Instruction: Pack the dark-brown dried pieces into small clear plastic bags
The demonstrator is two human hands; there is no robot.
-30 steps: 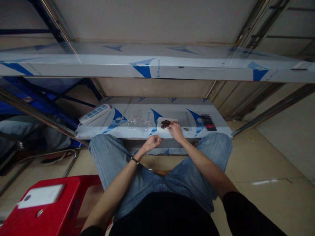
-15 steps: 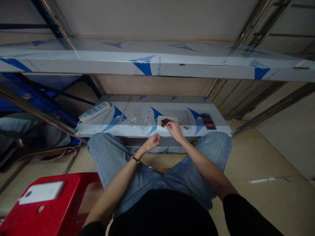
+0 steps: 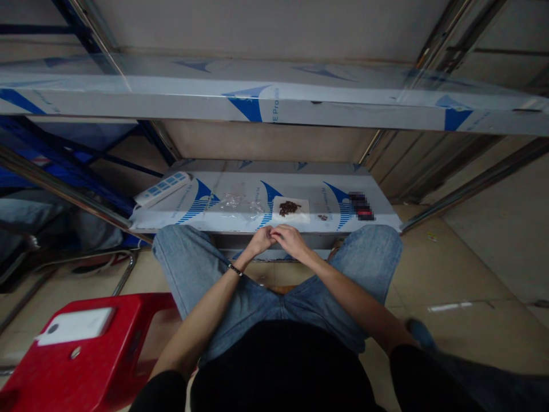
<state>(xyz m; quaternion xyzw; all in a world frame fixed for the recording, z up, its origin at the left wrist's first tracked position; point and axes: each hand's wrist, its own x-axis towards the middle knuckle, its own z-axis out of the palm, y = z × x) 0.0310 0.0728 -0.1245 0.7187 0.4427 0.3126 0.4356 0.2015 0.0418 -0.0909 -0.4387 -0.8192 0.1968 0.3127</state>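
Observation:
Just in front of the shelf edge, my left hand (image 3: 261, 241) and my right hand (image 3: 290, 240) meet with their fingertips together. Both are closed in a pinch; whatever they hold is too small or hidden to make out. Beyond them a pile of small dark brown pieces (image 3: 289, 208) lies on a white paper square (image 3: 303, 214). To its right are a few tiny brown bits (image 3: 322, 217) on the film-covered shelf (image 3: 274, 177). Crumpled clear plastic (image 3: 240, 207) lies left of the paper.
A white power strip (image 3: 163, 189) lies at the shelf's left end, a blurred dark packet (image 3: 362, 206) at its right. An upper shelf (image 3: 180, 100) crosses ahead. At my left a red stool (image 3: 86, 366) bears a white phone-like device (image 3: 76, 326). Someone's leg (image 3: 467, 372) shows at lower right.
My right hand has left the brown pile and come back to my left hand, where their fingertips now meet. A person's foot and leg have appeared at lower right.

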